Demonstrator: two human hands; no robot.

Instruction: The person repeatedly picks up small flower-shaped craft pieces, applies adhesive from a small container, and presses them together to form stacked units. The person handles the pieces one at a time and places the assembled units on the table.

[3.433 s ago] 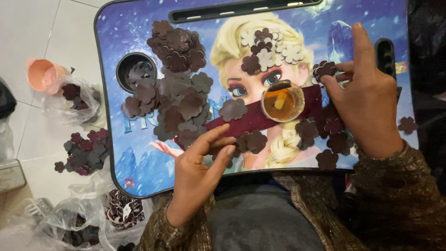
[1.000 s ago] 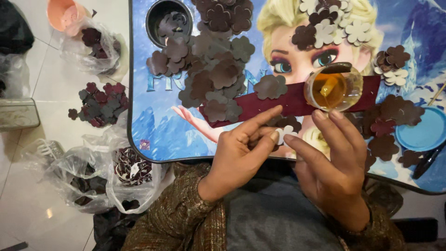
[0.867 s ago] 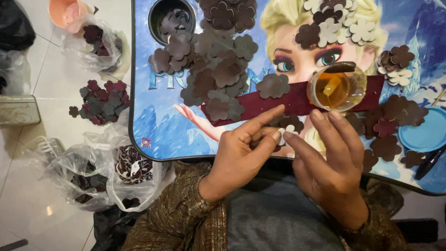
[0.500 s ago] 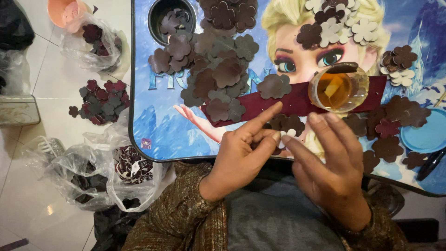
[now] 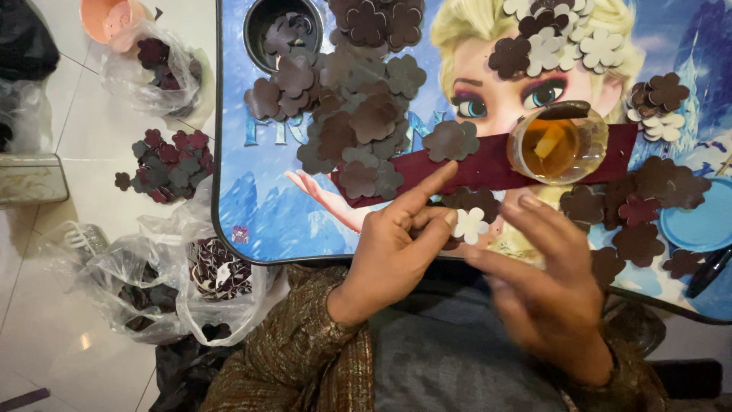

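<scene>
- The left hand (image 5: 389, 255) is raised over the near edge of the lap tray (image 5: 252, 206), forefinger pointing up and to the right, the other fingers curled in
- Its thumb and curled fingers pinch a small white flower-shaped cutout (image 5: 469, 225), which sits just beside the fingertips, above the tray's near edge
- The right hand (image 5: 549, 294) hovers close on the other side of the white cutout, fingers spread and slightly blurred; it looks open, and whether a fingertip touches the cutout cannot be told
- The tray is blue with a cartoon figure printed on it, and has a round cup hole (image 5: 280, 27) at its far left corner with a few brown cutouts lying in it
- A big heap of dark brown flower cutouts (image 5: 351, 114) covers the left half of the tray
- A dark red strip (image 5: 473, 168) lies across the middle of the tray, and a small clear cup of amber liquid (image 5: 557, 145) stands on it
- More brown cutouts (image 5: 633, 221) are scattered at the right, and a cluster of white and brown ones (image 5: 553, 46) lies at the far edge
- On the tiled floor to the left: a loose pile of maroon cutouts (image 5: 168, 164), a clear plastic bag of cutouts (image 5: 152, 65) beside a peach-coloured cup (image 5: 110, 19), and more plastic bags (image 5: 152, 278) with cutouts nearer the person
- A patterned brown sleeve (image 5: 297, 358) covers the left forearm
</scene>
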